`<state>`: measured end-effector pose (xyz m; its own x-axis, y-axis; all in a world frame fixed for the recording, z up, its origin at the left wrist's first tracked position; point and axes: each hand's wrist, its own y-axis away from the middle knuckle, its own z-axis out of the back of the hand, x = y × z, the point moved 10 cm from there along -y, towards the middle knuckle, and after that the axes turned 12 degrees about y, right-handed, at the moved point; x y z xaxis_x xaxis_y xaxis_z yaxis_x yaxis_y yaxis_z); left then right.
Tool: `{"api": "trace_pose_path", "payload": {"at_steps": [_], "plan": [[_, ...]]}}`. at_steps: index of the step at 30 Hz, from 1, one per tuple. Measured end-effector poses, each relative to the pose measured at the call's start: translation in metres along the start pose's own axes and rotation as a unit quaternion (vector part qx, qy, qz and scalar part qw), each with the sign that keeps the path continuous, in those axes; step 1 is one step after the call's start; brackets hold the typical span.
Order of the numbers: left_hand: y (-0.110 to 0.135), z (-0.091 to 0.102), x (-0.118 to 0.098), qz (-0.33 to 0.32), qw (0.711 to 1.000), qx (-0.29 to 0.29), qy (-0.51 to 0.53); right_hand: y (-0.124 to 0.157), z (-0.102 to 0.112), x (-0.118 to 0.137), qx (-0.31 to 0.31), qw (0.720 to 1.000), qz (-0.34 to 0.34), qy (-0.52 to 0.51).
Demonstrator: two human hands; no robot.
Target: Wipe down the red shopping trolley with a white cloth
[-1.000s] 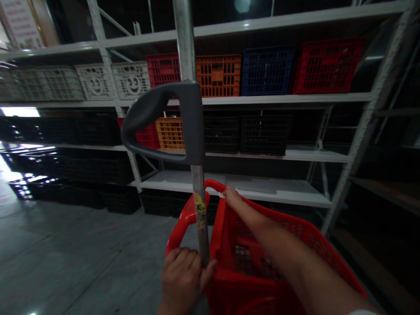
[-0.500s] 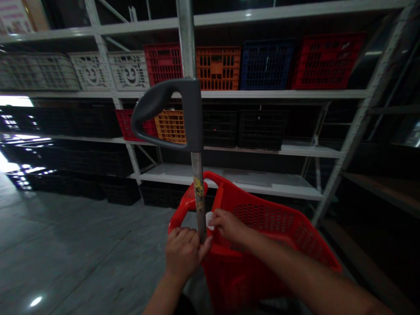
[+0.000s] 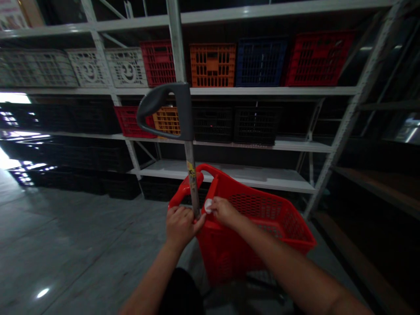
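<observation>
A red plastic shopping cart (image 3: 223, 258) stands in front of me with its basket toward the right. My left hand (image 3: 181, 225) is closed around its red handle (image 3: 180, 194), thumb near the foot of a metal pole (image 3: 193, 192). The pole rises from the handle area, carrying a grey loop-shaped grip (image 3: 184, 111) and a worn yellow sticker. Pinched in the fingers of my right hand (image 3: 225, 212) is a small white wad (image 3: 208, 205), held beside the pole over the cart's near rim. Whether the wad is paper or cloth I cannot tell.
Behind the cart runs a white metal shelf rack (image 3: 229, 175). It bears white crates (image 3: 126, 68), an orange crate (image 3: 212, 65), a blue crate (image 3: 260, 61) and black crates (image 3: 256, 124). A brown shelf (image 3: 377, 183) is at the right; grey floor (image 3: 82, 245) lies left.
The view has shifted, so the cart and both hands sit slightly higher in the picture. The cart's basket looks smaller. Both hands keep their holds.
</observation>
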<state>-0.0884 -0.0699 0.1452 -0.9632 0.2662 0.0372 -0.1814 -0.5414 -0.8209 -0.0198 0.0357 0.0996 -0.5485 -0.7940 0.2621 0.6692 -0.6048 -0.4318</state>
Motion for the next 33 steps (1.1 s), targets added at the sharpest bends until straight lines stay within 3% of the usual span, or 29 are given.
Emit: {"api": "trace_pose_path", "payload": {"at_steps": [6,10,13,17,20,22,26,28,30,33], "plan": [[-0.006,-0.002,-0.001,0.002,1.0,0.003,-0.008,0.044,0.04,0.016,-0.1,0.993,-0.057,-0.008],[-0.009,-0.003,0.0,-0.003,1.0,-0.007,-0.014,0.066,0.027,0.031,-0.097,0.993,-0.065,0.019],[-0.012,-0.007,0.005,-0.008,1.0,-0.008,-0.024,0.096,0.02,-0.007,-0.091,0.987,-0.128,0.044],[-0.013,-0.013,0.013,-0.003,1.0,-0.003,-0.017,0.167,0.037,-0.092,-0.118,0.955,-0.262,0.071],[-0.014,-0.015,0.016,0.014,1.0,-0.014,-0.006,0.199,0.047,-0.119,-0.148,0.932,-0.319,0.084],[-0.014,-0.015,0.016,0.03,0.999,-0.02,-0.005,0.19,0.042,-0.109,-0.158,0.933,-0.316,0.059],[-0.016,-0.018,0.017,0.042,0.999,-0.02,-0.011,0.13,0.015,-0.057,-0.131,0.96,-0.248,0.008],[-0.017,-0.02,0.019,0.038,0.999,-0.019,-0.015,0.112,0.009,-0.043,-0.122,0.967,-0.223,0.008],[-0.019,-0.022,0.024,0.035,0.999,-0.019,-0.016,0.115,0.011,-0.049,-0.122,0.966,-0.227,0.011],[-0.021,-0.025,0.031,0.027,0.999,-0.022,-0.017,0.154,0.026,-0.091,-0.117,0.95,-0.288,0.045]]}}
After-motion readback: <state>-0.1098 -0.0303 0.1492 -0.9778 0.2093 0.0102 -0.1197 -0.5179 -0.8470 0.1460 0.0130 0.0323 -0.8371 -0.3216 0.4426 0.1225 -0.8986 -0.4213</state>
